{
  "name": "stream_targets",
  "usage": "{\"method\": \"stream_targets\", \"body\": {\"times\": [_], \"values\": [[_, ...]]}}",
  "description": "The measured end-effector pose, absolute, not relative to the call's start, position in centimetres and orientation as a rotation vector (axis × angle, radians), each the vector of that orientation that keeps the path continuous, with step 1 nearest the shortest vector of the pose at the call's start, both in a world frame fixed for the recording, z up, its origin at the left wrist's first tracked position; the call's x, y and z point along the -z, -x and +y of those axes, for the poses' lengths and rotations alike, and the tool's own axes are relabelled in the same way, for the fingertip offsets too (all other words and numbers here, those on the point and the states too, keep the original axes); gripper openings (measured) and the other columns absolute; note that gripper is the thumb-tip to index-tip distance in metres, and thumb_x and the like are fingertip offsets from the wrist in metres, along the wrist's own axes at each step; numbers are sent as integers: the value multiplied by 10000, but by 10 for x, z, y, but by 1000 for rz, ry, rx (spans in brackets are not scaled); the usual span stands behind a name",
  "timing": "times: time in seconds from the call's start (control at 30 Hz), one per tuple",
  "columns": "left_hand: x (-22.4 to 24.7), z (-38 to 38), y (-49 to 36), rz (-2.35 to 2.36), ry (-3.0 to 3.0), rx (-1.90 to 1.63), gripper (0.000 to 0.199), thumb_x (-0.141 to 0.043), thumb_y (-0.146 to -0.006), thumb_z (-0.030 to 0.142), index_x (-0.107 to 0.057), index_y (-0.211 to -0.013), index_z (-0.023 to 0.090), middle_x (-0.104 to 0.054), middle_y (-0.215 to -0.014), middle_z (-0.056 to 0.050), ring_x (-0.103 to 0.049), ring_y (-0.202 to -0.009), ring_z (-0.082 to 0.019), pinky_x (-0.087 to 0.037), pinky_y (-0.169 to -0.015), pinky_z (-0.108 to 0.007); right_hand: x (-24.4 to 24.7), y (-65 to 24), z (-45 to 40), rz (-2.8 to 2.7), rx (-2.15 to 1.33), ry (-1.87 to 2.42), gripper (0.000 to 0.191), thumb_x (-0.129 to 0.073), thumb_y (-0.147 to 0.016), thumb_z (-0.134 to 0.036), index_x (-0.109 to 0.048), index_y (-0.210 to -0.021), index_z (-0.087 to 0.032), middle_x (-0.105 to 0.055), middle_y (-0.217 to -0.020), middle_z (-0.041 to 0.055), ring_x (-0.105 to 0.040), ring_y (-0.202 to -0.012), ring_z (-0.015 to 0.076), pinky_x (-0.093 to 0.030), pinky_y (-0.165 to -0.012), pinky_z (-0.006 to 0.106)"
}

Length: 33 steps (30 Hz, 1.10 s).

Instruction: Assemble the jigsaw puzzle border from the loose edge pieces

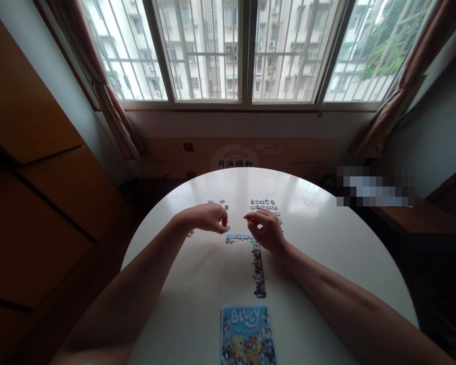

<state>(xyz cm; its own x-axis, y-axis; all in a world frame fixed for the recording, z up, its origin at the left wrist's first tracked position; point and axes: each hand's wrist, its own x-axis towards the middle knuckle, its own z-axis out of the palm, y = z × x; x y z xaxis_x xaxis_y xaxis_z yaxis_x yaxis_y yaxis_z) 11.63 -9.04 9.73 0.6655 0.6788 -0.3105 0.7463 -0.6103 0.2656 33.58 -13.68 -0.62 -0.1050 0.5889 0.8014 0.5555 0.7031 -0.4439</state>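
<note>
Left hand (209, 218) is pinched on a puzzle piece (225, 221); right hand (266, 229) is curled, its grip unclear, on the joined strip (257, 266) on the counter (327, 243). Fitting appears in hand; alignment with the strip's end is required next.

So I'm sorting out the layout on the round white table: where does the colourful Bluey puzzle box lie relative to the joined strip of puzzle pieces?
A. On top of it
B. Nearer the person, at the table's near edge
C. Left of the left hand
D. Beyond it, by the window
B: the colourful Bluey puzzle box lies at the near edge of the round white table, just below the lower end of the joined strip of puzzle pieces.
</note>
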Motion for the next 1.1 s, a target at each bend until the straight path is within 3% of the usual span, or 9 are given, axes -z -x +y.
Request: {"method": "stream_targets", "body": {"times": [0.67, 1.1], "values": [[-103, -96, -118, 1151, -2535, 255, 282, -670, -763, 367, -785, -956, 198, -702, -808, -38, -601, -728, -170, -393, -593, -250, 8, -344, -139, -1795, -53, 875, 193, -584, -872, -128, -749, -865, -229, -712, -736, 15, -649, -696, 178, -510, -702, 329], [-111, -103, -117, 1143, -2536, 202, 278, -677, -775, 379, -779, -960, 198, -724, -835, -45, -613, -746, -183, -407, -620, -271, 6, -344, -143, -1893, -30, 832, 201, -575, -858, -107, -737, -863, -226, -636, -628, -13, -583, -629, 164, -473, -714, 329]]}}
